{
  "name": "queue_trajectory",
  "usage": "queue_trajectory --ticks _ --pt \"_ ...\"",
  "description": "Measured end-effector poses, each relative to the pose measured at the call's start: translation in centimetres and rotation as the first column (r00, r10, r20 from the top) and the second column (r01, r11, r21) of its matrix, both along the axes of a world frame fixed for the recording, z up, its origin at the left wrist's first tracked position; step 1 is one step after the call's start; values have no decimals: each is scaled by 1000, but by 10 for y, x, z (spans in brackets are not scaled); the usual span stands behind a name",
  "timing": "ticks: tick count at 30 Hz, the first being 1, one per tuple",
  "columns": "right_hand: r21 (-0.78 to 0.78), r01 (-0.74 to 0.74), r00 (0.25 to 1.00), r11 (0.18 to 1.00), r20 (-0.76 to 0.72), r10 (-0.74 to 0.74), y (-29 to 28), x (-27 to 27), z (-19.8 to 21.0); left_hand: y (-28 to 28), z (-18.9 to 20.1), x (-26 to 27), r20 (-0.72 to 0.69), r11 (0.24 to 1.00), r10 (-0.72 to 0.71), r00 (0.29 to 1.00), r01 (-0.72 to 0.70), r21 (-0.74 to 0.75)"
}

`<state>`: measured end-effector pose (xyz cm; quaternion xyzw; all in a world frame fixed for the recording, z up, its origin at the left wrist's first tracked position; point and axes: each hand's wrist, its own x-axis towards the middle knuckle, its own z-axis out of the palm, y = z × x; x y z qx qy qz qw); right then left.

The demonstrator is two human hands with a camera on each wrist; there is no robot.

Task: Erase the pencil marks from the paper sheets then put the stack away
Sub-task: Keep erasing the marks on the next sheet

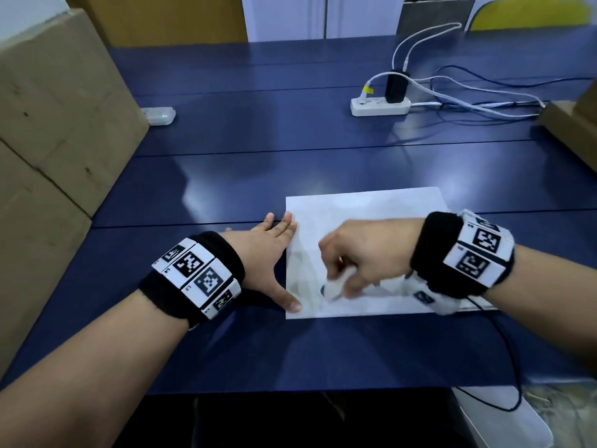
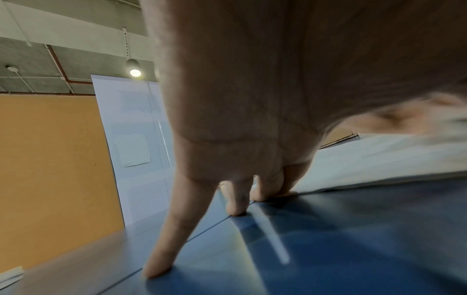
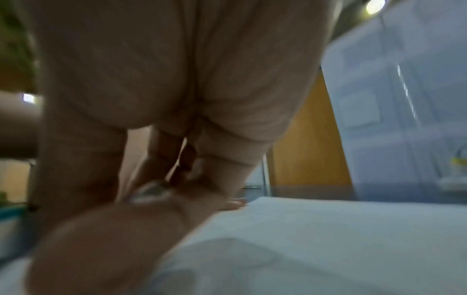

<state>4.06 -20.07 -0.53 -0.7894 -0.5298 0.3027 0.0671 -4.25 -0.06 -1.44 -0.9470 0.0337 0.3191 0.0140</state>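
A stack of white paper sheets lies on the blue table in front of me. My left hand lies flat with straight, spread fingers, its thumb and fingertips pressing the paper's left edge. My right hand is curled over the near part of the sheet and pinches a white eraser against the paper. The eraser is blurred in the head view, and the right wrist view is blurred too. Pencil marks are too faint to make out.
Large cardboard boxes stand along the left. A white power strip with a black charger and several cables lies at the back right. A small white case sits at the back left. Another box corner is at the right edge.
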Motion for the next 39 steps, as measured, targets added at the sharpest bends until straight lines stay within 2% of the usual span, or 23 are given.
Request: queue_trajectory --ticks 1,2,5,7,9,12,14,17,19,20,22,24,26,28,31,33,35,37,39 --pt "-35 -9 999 999 -52 7 0 -5 -2 0 0 0 -3 1000 -2 1000 2 1" --pt "-34 -17 999 999 -40 16 2 -4 -2 0 -1 1 -3 1000 -5 1000 5 1" --pt "72 28 966 997 253 -45 9 18 1 2 -3 2 7 1000 -16 1000 16 -1" --pt "122 136 930 983 325 -169 8 33 7 2 -3 2 9 1000 -19 1000 19 -8" --pt "116 139 942 983 292 -167 5 31 6 3 -3 2 11 1000 -15 1000 15 -13" --pt "-12 56 997 998 50 -56 1 5 3 4 -5 3 1 1000 -6 1000 6 -28" --pt "-67 56 997 996 -41 -59 1 -3 0 4 -6 3 -3 1000 -10 1000 10 -26" --pt "8 153 982 988 115 -153 7 17 5 3 -4 2 5 1000 -20 1000 20 -15" --pt "78 236 935 969 252 -248 6 32 9 3 -4 2 6 1000 -22 1000 22 -13" --pt "105 247 927 963 264 -267 5 35 8 3 -4 2 7 1000 -20 1000 21 -15" --pt "83 204 963 975 163 -215 2 27 5 4 -5 2 14 1000 -14 1000 15 -27" --pt "-15 101 995 995 10 -101 -2 7 5 4 -5 3 13 999 -11 1000 11 -34" --pt "-101 39 998 994 -52 -45 -2 -3 6 4 -5 3 6 999 -13 1000 14 -30" --pt "-61 78 997 995 4 -78 2 4 7 3 -5 3 4 999 -22 1000 22 -24" --pt "48 226 960 973 156 -231 8 28 11 3 -4 3 14 1000 -23 1000 24 -13" --pt "86 258 945 962 182 -270 7 34 10 4 -4 2 17 1000 -18 1000 19 -14" --pt "55 213 969 976 119 -218 4 26 9 4 -4 2 15 1000 -14 1000 14 -13" --pt "-41 124 992 992 22 -123 1 7 9 2 -3 2 16 1000 -14 1000 14 -13" --pt "-90 72 997 993 14 -71 1 -1 9 0 -2 1 19 1000 -25 1000 25 -6"
